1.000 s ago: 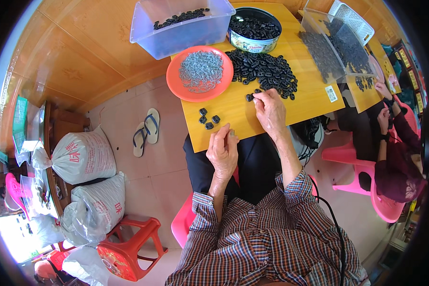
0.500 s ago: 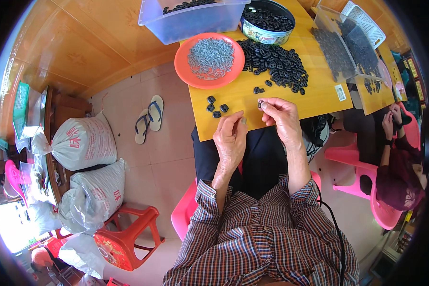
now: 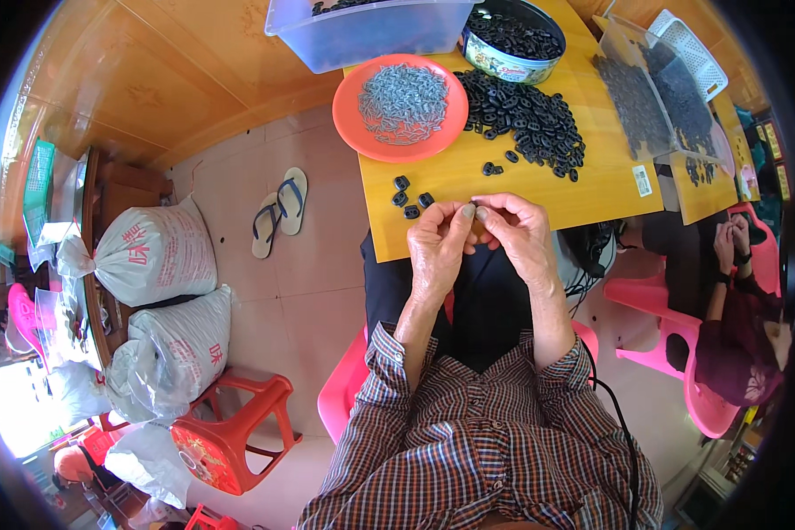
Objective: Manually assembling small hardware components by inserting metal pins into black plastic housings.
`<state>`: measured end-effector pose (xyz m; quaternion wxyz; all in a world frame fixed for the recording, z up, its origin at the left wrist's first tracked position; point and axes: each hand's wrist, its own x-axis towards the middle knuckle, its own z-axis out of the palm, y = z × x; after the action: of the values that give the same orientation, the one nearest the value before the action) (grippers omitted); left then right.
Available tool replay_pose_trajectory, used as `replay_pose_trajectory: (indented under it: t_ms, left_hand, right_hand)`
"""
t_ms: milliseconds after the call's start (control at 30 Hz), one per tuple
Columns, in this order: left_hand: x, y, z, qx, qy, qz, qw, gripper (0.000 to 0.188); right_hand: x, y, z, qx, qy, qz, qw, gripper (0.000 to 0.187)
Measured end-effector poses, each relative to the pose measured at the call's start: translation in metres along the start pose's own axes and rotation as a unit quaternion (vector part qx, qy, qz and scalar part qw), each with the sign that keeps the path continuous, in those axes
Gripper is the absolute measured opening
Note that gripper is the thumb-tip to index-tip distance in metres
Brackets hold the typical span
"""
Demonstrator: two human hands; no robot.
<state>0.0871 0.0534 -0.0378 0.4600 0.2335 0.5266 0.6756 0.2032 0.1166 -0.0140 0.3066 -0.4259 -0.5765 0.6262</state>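
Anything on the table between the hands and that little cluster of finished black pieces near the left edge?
Nothing visible. The left hand and right hand meet at the table's near edge; the small cluster of black pieces lies just beyond the left hand, bare yellow tabletop between. The orange plate sits farther back.

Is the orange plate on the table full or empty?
Full: the orange plate holds a heap of small grey metal pieces covering most of its middle, with only the rim bare.

Yellow table (image 3: 592,190) with orange plate (image 3: 400,106), black pieces (image 3: 526,119), round tin (image 3: 512,44).
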Motion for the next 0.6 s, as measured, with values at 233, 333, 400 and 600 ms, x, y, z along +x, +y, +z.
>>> replay_pose_trajectory:
  t_ms: [233,333,400,600]
  left_hand:
    - [0.009,0.001,-0.002,-0.033,-0.010,-0.028,0.999,0.019]
    - [0.014,0.008,-0.001,0.006,-0.022,-0.022,1.000,0.017]
    - [0.020,0.011,-0.003,0.043,-0.028,-0.007,0.999,0.015]
    - [0.062,0.035,-0.017,0.493,0.081,0.383,0.777,0.013]
  right_hand:
    - [0.006,0.002,-0.001,0.013,-0.007,0.000,1.000,0.011]
    - [0.010,0.000,-0.003,0.015,0.001,-0.002,1.000,0.009]
    - [0.011,-0.002,-0.001,0.015,0.008,-0.006,1.000,0.010]
    - [0.018,0.002,-0.005,0.018,0.056,0.020,0.998,0.010]
